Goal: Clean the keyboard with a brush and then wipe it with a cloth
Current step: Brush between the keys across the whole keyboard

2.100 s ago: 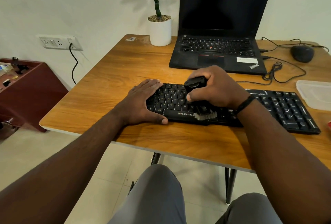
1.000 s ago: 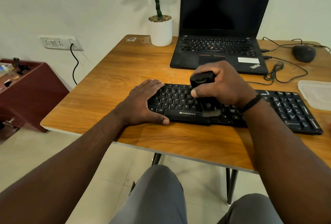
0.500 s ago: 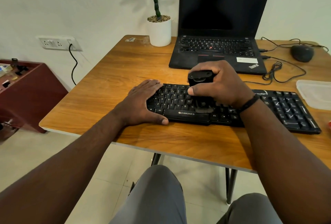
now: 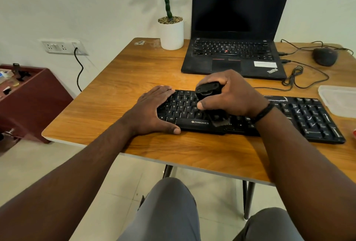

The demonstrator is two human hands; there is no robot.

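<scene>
Right hand (image 4: 230, 94): curled round the brush (image 4: 209, 94) — thumb along the handle's near side, bristles down on the bottom key row just right of the ZEBRONICS mark.
Left hand (image 4: 153, 110): flat, fingers straight, pressing the keyboard's left end; thumb on the desk (image 4: 119, 90) at the front edge.
Keyboard (image 4: 308, 117): black, full-size, lying along the desk's near edge, in front of the laptop (image 4: 234, 48).
Step in hand: brushing — first half of the task, judged from bristles on keys.
Progress: hard to judge; pale streaks show on the keys at the keyboard's right end, so likely more brushing due there.
Next move: probably short strokes across the rows rightward, left hand pinning the keyboard against sliding; light pressure, bristles between keys.
Cloth: none seen on the desk; must be found before wiping.
Writing: "ZEBRONICS" on the keyboard's front lip; "ThinkPad" on the laptop's palm rest; white sticker beside it unreadable.
Near the keyboard: clear lid (image 4: 339, 100) just right of it; mouse (image 4: 325, 56) and cable behind its right end; pot (image 4: 171, 32) left of the laptop.
</scene>
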